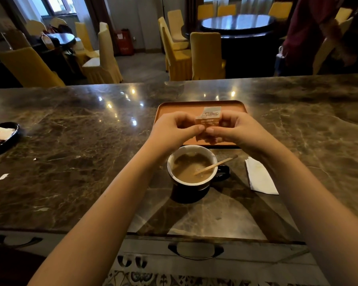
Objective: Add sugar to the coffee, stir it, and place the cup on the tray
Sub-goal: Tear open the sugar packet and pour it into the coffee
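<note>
left hand (174, 129) and right hand (234, 129), fingers pinched on a sugar packet (209, 122), held above the coffee cup (191, 172); cup on the counter (70, 141), near side of the tray (194, 104), stick (215, 165) inside.

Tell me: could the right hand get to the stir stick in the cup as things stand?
Probably not yet: the right hand and left hand both pinch the sugar packet. Once freed, the path looks open; the stir stick leans out over the cup rim on its side.
</note>
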Demonstrator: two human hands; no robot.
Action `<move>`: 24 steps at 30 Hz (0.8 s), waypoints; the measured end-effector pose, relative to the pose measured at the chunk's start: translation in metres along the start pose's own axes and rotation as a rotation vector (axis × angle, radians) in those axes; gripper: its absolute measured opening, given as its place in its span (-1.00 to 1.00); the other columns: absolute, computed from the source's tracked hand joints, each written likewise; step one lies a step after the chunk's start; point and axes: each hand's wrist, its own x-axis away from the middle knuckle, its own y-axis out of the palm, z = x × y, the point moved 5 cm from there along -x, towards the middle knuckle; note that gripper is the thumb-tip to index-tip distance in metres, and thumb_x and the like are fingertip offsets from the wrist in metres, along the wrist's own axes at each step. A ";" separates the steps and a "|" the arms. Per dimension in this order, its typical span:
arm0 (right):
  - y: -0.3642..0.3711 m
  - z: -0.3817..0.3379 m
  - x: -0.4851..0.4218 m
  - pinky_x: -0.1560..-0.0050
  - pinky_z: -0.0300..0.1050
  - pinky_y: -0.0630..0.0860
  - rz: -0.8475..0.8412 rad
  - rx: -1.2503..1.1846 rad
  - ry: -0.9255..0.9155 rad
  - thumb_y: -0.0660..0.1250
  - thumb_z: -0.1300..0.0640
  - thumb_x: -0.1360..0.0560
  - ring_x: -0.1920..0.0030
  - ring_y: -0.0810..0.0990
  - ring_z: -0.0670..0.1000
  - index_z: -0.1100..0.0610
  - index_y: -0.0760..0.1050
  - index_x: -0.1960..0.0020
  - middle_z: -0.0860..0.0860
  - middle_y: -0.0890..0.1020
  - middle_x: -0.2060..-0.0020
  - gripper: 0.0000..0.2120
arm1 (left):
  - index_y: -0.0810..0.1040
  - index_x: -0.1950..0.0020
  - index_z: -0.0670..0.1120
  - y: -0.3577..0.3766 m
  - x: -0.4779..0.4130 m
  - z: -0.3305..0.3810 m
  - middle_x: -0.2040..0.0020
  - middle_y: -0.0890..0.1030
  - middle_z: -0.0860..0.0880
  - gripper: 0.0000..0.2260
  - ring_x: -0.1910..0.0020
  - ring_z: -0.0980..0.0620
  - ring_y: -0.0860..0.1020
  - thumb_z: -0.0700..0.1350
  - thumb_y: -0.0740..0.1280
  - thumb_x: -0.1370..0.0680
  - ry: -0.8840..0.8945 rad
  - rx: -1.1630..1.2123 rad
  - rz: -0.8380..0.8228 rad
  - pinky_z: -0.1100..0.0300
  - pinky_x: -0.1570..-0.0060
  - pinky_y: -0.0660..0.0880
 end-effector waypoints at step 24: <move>0.010 -0.032 0.011 0.35 -0.35 0.54 0.202 0.154 -0.210 0.34 0.21 -0.45 0.38 0.60 -0.17 0.14 0.55 0.15 -0.01 0.60 0.34 -0.98 | 0.61 0.09 -0.09 -0.011 0.022 0.006 0.19 0.64 0.01 -0.88 0.20 0.16 0.61 -0.07 0.35 -0.47 0.028 0.101 0.132 0.39 0.23 0.53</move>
